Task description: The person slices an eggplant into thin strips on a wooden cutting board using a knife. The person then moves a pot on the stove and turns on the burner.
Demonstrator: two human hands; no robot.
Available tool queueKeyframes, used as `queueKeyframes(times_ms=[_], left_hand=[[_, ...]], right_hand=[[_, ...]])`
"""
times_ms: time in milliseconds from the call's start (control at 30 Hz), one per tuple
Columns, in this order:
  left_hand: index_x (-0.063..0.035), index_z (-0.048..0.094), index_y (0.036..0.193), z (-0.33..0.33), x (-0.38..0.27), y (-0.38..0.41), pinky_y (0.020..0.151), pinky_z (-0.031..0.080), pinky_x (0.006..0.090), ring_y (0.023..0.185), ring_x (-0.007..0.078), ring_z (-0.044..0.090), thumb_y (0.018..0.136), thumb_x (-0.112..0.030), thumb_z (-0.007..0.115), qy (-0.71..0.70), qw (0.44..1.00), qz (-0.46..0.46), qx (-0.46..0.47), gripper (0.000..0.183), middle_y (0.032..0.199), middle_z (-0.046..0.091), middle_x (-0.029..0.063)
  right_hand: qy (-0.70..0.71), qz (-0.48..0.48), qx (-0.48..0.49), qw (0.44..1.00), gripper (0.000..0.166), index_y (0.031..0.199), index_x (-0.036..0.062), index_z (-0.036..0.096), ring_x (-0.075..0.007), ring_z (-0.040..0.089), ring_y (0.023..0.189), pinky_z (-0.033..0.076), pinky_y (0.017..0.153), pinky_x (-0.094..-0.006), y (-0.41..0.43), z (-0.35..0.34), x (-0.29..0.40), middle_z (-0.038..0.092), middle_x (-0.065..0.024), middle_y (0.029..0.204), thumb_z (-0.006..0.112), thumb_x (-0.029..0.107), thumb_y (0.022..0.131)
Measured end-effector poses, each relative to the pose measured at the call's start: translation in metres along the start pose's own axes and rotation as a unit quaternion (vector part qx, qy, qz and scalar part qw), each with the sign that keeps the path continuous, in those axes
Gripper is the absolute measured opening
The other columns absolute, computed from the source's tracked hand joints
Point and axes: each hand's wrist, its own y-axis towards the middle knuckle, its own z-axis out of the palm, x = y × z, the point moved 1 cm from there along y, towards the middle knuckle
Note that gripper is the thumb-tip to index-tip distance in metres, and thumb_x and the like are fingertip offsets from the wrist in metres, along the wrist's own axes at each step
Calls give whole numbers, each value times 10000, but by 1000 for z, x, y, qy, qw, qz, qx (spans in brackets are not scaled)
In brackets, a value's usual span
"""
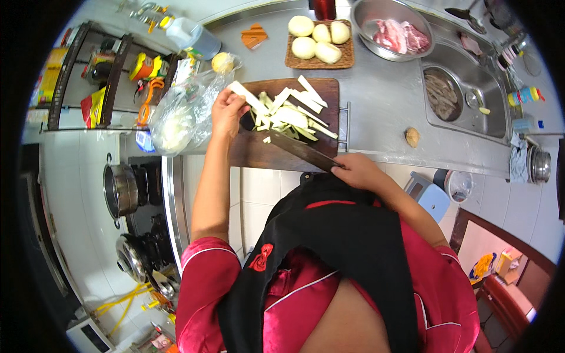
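My left hand pinches a long pale vegetable strip between thumb and fingers, over the left part of the dark wooden cutting board. In my right hand is the handle of a cleaver; its dark, wide blade reaches left across the board's near part. A small cut piece lies at the blade's far end. Beyond the blade, many pale strips with light green edges lie heaped on the board. Some of the board's left part is hidden by my left hand.
Several peeled pale round vegetables sit in a wicker tray behind the board. A metal bowl holds raw meat, beside the sink. A clear plastic bag lies at left; a brown root piece lies at right.
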Motion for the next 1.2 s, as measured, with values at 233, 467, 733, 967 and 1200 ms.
queueKeyframes(times_ms=[233, 467, 733, 967, 1200], left_hand=[[-54, 572, 921, -114, 46, -89, 492, 462, 255, 570, 135, 574, 797, 21, 591, -106, 943, -42, -314, 147, 715, 607, 33], [-39, 570, 937, -56, 100, -100, 541, 519, 251, 652, 156, 632, 802, -14, 628, -75, 953, -154, -250, 149, 784, 633, 62], [48, 434, 1175, -3, 126, -79, 494, 499, 256, 580, 145, 618, 776, -67, 701, 174, 959, -81, -210, 494, 734, 625, 81], [40, 500, 1182, -12, 129, -99, 656, 489, 278, 653, 159, 561, 752, -46, 693, 323, 914, 58, -238, 479, 912, 614, 92], [30, 483, 1194, -8, 136, -99, 712, 493, 326, 750, 210, 584, 774, -60, 660, 390, 878, 166, -222, 464, 928, 623, 99]], right_hand=[[-86, -16, 64, 994, 249, 808, -6, 624, -399, 601, 791, 472, 723, -472, 81, 38, 39, 615, -242, 810, 515, 216, 776], [-154, 12, -26, 988, 264, 820, -1, 626, -405, 600, 811, 472, 753, -478, 101, 28, 19, 620, -240, 835, 487, 218, 770], [-155, 2, -52, 987, 235, 821, 16, 605, -399, 590, 786, 458, 715, -487, 76, 18, 38, 620, -216, 798, 492, 222, 810], [-192, -43, -50, 979, 210, 805, 21, 602, -385, 608, 738, 473, 686, -488, 68, 34, 47, 621, -205, 747, 491, 200, 816], [-229, -50, -46, 971, 209, 824, 2, 611, -382, 623, 731, 486, 685, -493, 65, 35, 58, 628, -217, 742, 476, 162, 817]])
